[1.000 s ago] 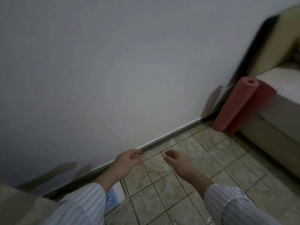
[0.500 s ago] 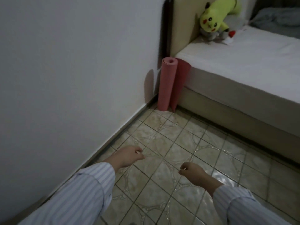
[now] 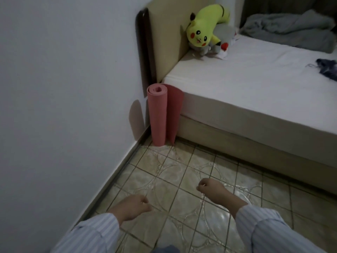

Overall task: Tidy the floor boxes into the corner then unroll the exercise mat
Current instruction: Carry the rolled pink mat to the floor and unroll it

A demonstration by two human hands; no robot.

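A pink rolled exercise mat stands upright on the tiled floor, in the corner between the white wall and the bed base, its loose flap leaning on the bed. My left hand hovers low over the tiles near the skirting, fingers curled, holding nothing. My right hand hangs further right, also loosely closed and empty. Both hands are well short of the mat. No boxes are in view.
A bed with a white mattress fills the right side, its beige base running along the floor. A yellow plush toy leans on the headboard, and a grey blanket lies further back. The white wall bounds the left.
The view has swung right and up from the wall to the bed corner, and the mat now stands straight ahead. Both hands have dropped lower in the view and moved apart.
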